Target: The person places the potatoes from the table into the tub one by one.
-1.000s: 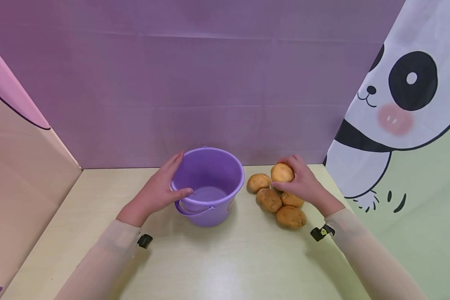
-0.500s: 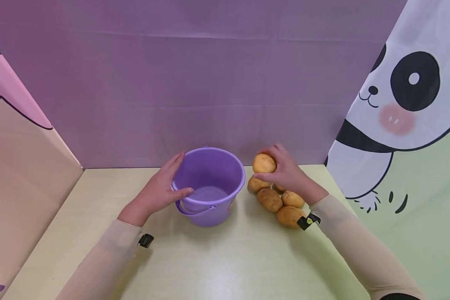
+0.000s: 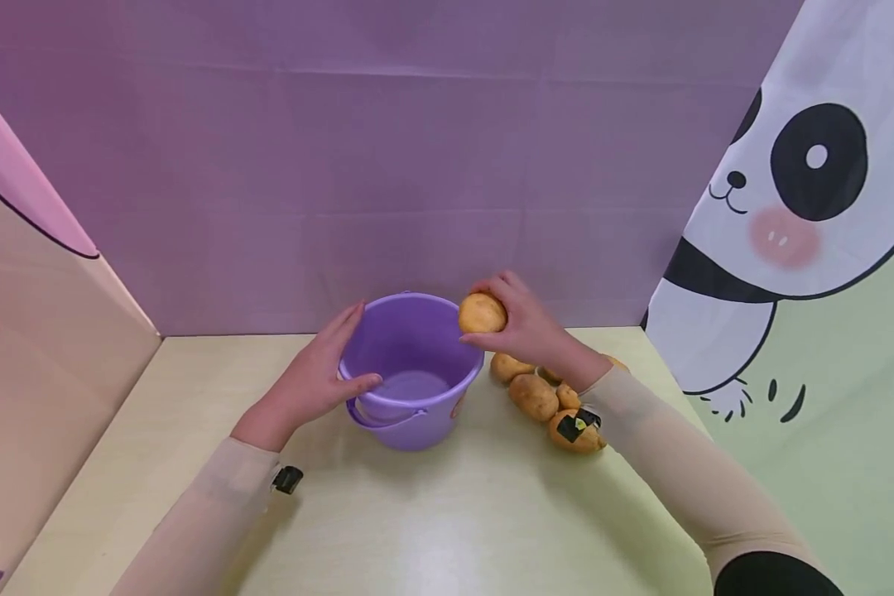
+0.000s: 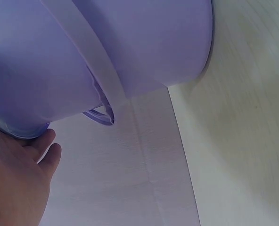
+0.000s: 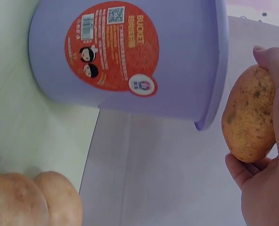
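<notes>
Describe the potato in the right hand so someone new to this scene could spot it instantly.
On the pale tabletop stands a purple bucket, with the left hand touching it. Near the bucket's right side, the right hand grips a yellow-brown potato. It is the only potato held up; the other potatoes lie on the tabletop.

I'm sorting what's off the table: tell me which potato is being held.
The potato gripped by the right hand, up near the purple bucket; the other visible potatoes lie clustered on the table.
</notes>
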Demonstrator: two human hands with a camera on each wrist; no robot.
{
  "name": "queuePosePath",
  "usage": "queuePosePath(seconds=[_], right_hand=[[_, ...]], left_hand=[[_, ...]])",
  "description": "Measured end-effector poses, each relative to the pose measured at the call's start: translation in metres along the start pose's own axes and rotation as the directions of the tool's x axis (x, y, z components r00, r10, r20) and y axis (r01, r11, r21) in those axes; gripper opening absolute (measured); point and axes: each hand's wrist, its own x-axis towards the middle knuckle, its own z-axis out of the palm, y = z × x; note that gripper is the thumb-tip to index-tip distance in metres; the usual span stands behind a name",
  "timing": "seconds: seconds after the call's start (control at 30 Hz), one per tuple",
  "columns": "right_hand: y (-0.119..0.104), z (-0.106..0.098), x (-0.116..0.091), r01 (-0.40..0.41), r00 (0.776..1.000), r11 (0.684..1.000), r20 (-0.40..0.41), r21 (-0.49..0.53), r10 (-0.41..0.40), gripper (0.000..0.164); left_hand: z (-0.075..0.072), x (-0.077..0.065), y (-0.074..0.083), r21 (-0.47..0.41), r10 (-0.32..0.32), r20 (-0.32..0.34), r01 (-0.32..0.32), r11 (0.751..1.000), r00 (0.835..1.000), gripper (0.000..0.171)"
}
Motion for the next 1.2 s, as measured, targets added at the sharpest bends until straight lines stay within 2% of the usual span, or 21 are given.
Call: queuePosePath(seconds=[0.33,0.6,0.93,1.2], right_hand=[[-0.005,0.019,0.018,0.017,0.998,1.000,0.058,-0.004,-0.016,0.069],[-0.008,0.030,0.026,0.014,0.992,0.999,0.121,0.032,-0.018,0.072],[-0.012,0.042,0.031,0.091,0.982,0.994,0.159,0.054,-0.099,0.074],[-0.018,0.047,0.033,0.105,0.977,0.993,0.182,0.054,-0.113,0.075]], left_hand=[[0.001,-0.001,0.000,-0.009,-0.010,0.001,0.010,1.000,1.000,0.114],[0.001,0.000,-0.001,-0.010,0.003,-0.003,-0.003,1.000,1.000,0.113],[0.001,0.001,-0.001,-0.008,0.004,-0.001,-0.004,1.000,1.000,0.111],[0.001,0.001,-0.001,-0.003,-0.002,0.007,0.002,1.000,1.000,0.112]])
